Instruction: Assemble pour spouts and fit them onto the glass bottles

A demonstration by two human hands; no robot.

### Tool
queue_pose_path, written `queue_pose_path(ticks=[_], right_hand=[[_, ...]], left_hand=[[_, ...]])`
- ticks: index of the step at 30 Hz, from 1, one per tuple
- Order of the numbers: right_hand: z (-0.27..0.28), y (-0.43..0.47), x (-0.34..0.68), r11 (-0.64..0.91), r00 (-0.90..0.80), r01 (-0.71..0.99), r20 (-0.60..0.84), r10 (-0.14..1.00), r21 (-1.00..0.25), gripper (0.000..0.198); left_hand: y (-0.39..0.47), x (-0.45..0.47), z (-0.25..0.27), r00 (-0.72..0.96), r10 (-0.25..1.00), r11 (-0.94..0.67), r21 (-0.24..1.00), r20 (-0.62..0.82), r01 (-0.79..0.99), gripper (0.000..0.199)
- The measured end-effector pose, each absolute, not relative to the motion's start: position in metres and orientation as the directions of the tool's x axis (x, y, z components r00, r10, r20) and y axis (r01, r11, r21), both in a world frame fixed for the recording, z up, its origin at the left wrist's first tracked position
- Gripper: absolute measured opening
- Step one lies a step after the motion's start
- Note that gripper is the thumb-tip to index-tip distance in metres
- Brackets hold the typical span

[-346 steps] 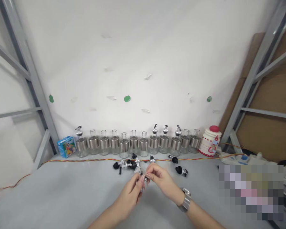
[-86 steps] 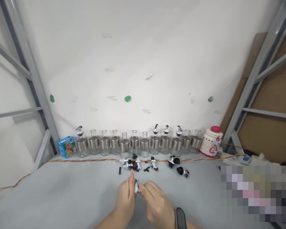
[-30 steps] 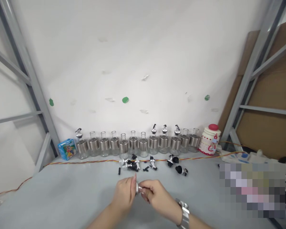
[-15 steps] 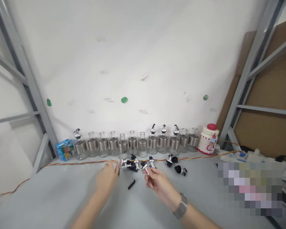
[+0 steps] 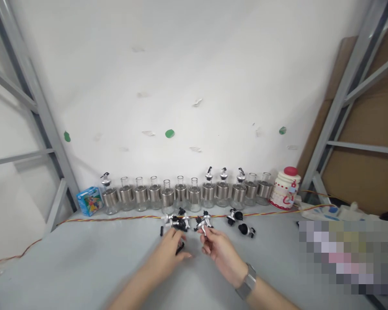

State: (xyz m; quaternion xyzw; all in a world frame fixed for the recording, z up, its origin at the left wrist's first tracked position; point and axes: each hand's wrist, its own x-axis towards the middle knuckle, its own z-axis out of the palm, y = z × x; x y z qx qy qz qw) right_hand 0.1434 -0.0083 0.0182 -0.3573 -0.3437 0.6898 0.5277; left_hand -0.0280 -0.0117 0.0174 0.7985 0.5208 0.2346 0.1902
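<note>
My right hand (image 5: 218, 246) pinches a silver-and-black pourer spout (image 5: 201, 224) between thumb and fingertips, just above the table. Over a small black lever piece (image 5: 180, 248) lies my left hand (image 5: 168, 252), its thumb and fingers apart around the piece; whether they touch it is hard to tell. Just beyond the left fingers is a heap of silver-and-black pourer spouts (image 5: 181, 223). Another black lever piece (image 5: 161, 231) rests left of that heap. Two more spouts, one of them a black-capped spout (image 5: 245, 229), lie to the right of my right hand.
Along the wall stands a row of glass bottles with steel sleeves (image 5: 167, 198); several carry spouts. A blue picture box (image 5: 89, 201) ends the row at left, a white-and-red jar (image 5: 285, 189) at right. A twisted cord (image 5: 123, 218) crosses the table. Power strips (image 5: 330, 211) sit at right.
My left hand has moved right and toward me, from beside the spout heap to the loose black lever piece, its fingers spreading. My right hand still holds the pourer spout, almost unmoved.
</note>
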Motion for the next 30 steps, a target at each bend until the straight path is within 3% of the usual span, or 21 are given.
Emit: queue_pose_path(ticks=[4, 8, 11, 14, 16, 19, 22, 24, 26, 30], right_hand=[[0.015, -0.002, 0.146, -0.176, -0.165, -0.444, -0.113, 0.98, -0.879, 0.039], [0.008, 0.004, 0.146, -0.077, -0.181, -0.167, -0.046, 0.982, -0.983, 0.045], [0.004, 0.002, 0.141, 0.103, -0.246, 0.093, 0.078, 0.966, -0.99, 0.038], [0.004, -0.007, 0.136, 0.235, -0.348, 0.214, 0.151, 0.925, -0.948, 0.029], [0.006, -0.01, 0.135, 0.26, -0.412, 0.251, 0.14, 0.9, -0.933, 0.028], [0.007, -0.003, 0.142, 0.314, -0.363, 0.319, 0.19, 0.912, -0.894, 0.03], [0.004, 0.012, 0.155, 0.415, -0.181, 0.46, 0.374, 0.91, -0.785, 0.021], [0.001, 0.021, 0.16, 0.455, -0.154, 0.545, 0.449, 0.88, -0.705, 0.014], [-0.003, 0.027, 0.162, 0.467, -0.186, 0.583, 0.45, 0.874, -0.665, 0.011], [-0.008, 0.031, 0.156, 0.439, -0.189, 0.537, 0.404, 0.895, -0.721, 0.009]], left_hand=[[-0.003, -0.03, 0.001, 0.274, 0.938, -0.346, 0.514, 0.214, 0.785, 0.011], [0.001, -0.031, 0.005, 0.191, 0.921, -0.341, 0.465, 0.341, 0.817, 0.042], [-0.005, -0.03, 0.013, 0.311, 0.837, -0.481, 0.336, 0.449, 0.809, 0.068], [-0.012, -0.028, 0.015, 0.497, 0.758, -0.618, 0.224, 0.422, 0.754, 0.059], [-0.015, -0.027, 0.015, 0.517, 0.751, -0.629, 0.209, 0.409, 0.749, 0.049], [-0.015, -0.027, 0.015, 0.406, 0.811, -0.547, 0.3, 0.422, 0.781, 0.039], [-0.011, -0.025, 0.017, 0.203, 0.879, -0.417, 0.49, 0.431, 0.765, 0.027], [-0.009, -0.023, 0.017, 0.097, 0.9, -0.358, 0.596, 0.424, 0.718, 0.025], [-0.008, -0.02, 0.015, 0.048, 0.908, -0.336, 0.655, 0.416, 0.677, 0.026], [-0.01, -0.016, 0.008, 0.076, 0.91, -0.361, 0.686, 0.409, 0.632, 0.025]])
